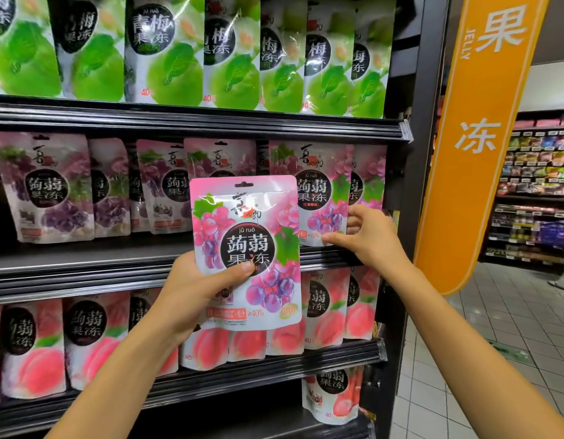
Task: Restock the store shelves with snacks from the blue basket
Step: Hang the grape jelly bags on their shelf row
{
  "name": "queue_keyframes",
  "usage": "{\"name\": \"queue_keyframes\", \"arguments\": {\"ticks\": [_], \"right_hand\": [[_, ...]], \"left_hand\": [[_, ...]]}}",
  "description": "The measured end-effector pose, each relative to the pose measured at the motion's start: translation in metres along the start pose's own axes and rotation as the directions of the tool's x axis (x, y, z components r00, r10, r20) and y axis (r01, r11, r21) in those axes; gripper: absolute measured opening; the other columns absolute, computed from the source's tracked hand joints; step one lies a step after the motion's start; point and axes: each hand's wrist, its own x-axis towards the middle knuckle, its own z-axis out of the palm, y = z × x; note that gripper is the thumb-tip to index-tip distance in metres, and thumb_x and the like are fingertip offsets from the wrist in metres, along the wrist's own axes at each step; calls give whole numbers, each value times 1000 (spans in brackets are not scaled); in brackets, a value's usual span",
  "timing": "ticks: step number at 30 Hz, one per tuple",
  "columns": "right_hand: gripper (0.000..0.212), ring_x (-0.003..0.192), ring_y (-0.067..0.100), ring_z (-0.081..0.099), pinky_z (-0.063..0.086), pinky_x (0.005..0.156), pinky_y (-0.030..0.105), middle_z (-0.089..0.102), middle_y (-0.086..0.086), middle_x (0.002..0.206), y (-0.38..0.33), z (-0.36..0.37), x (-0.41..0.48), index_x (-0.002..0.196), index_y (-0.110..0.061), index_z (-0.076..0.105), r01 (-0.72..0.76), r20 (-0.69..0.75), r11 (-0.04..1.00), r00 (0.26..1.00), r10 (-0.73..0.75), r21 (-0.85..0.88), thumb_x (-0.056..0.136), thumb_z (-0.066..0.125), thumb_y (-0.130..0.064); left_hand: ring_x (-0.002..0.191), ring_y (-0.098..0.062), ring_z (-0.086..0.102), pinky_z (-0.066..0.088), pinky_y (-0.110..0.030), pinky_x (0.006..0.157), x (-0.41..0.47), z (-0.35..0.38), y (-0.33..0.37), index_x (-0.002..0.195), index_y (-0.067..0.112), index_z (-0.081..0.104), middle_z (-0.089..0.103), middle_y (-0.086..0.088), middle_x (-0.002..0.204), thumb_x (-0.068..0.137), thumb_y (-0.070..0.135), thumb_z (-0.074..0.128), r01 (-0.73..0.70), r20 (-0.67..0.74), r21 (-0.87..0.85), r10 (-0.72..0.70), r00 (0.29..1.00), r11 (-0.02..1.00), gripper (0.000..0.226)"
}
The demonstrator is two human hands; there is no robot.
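Two bare forearms (pixel 115 375) rise from the bottom edge toward the shelving. The left hand (pixel 198 283) holds a grape jelly pouch (pixel 245 248) upright in front of the middle shelf (pixel 84 264), with the thumb pressed across its front near the dark label and the fingers behind it. The pouch is in the air and does not touch the shelf. The right hand (pixel 366 239) pinches the lower right corner of a shelved grape pouch (pixel 318 191) near the right end of that same shelf. Its thumb is on the front and its fingers curl round behind the edge, as if tipping the pouch or parting the row to make room.

As for progress, the shelves look largely stocked. Green plum pouches (pixel 166 52) fill the top shelf, grape ones line the middle, peach pouches (pixel 93 337) crowd the shelf below, and a lone red pouch (pixel 331 394) stands lower down at the right. The held pouch matches the grape row, so this item appears to be at the point of placement: brought to the correct shelf but not yet set down. The part of the row directly behind it is hidden, so whether a gap waits there cannot be told. The blue basket is out of view, so how many snacks remain to be shelved cannot be judged. An orange sign (pixel 477 137) hangs to the right of the shelving.
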Motion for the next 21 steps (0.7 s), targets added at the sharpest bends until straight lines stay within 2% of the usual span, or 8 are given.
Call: {"name": "queue_keyframes", "arguments": {"ticks": [3, 7, 8, 10, 13, 16, 19, 21], "right_hand": [[31, 58, -4, 56, 46, 63, 11, 59, -14, 67, -4, -6, -3, 95, -16, 65, -9, -30, 1000, 1000, 9, -5, 74, 86, -23], [39, 89, 4, 58, 47, 83, 17, 62, -12, 100, -21, -8, -20, 116, -16, 65, 114, -287, 990, 949, -134, -86, 81, 80, -25], [30, 88, 3, 61, 48, 83, 17, 65, -14, 100, -29, -6, -26, 111, -20, 66, 155, -273, 988, 950, -154, -18, 84, 76, -29], [13, 88, 1, 67, 52, 82, 21, 73, -11, 93, -44, -1, -34, 98, -29, 70, 106, -60, 964, 994, -94, 244, 91, 66, -38], [26, 88, 18, 74, 59, 76, 36, 77, 1, 96, -61, 3, -39, 96, -22, 73, -197, 245, 780, 968, 58, 594, 93, 60, -45], [13, 78, 17, 75, 57, 62, 29, 78, -2, 87, -70, 6, -39, 95, -27, 73, -166, 183, 770, 981, 65, 616, 84, 76, -32], [38, 70, 16, 75, 55, 57, 20, 77, 2, 77, -70, 12, -36, 110, -14, 66, -113, 102, 711, 993, 58, 694, 77, 79, -1], [42, 69, 14, 74, 56, 59, 20, 77, 3, 75, -72, 16, -31, 115, -13, 62, -104, 72, 704, 995, 74, 702, 79, 77, 3]], "left_hand": [[83, -31, 75, 59, -34, 65, 7, 7, 7, 93, 18, 77, 77, -15, 93, 53, 27, 92, -1, 14, 1, 1, 1000, 1000, 43], [81, -27, 75, 58, -30, 64, 16, 17, 19, 90, 19, 78, 77, -12, 91, 55, 29, 90, -34, 28, 20, 33, 999, 999, 38], [81, -26, 75, 58, -30, 63, 18, 20, 23, 89, 19, 78, 77, -11, 90, 57, 30, 87, -34, 35, 23, 34, 999, 999, 35], [80, -25, 75, 58, -32, 64, 24, 26, 30, 88, 18, 77, 78, -10, 89, 63, 29, 85, -35, 45, 29, 33, 998, 999, 28], [83, -22, 75, 58, -32, 65, 33, 30, 39, 90, 21, 75, 78, -6, 92, 74, 26, 82, -45, 31, 46, 43, 999, 998, 19], [81, -21, 75, 57, -27, 63, 40, 31, 42, 103, 13, 70, 77, -7, 93, 83, 28, 76, -50, -4, 78, 50, 999, 996, 25], [93, -25, 73, 60, -42, 81, 42, 29, 42, 125, 7, 54, 70, -14, 113, 82, 41, 74, -6, -109, 121, 20, 994, 993, 58], [99, -17, 68, 56, -34, 81, 39, 26, 43, 134, 16, 39, 62, -6, 123, 83, 44, 72, -25, -201, 112, 48, 978, 993, 67]]}}
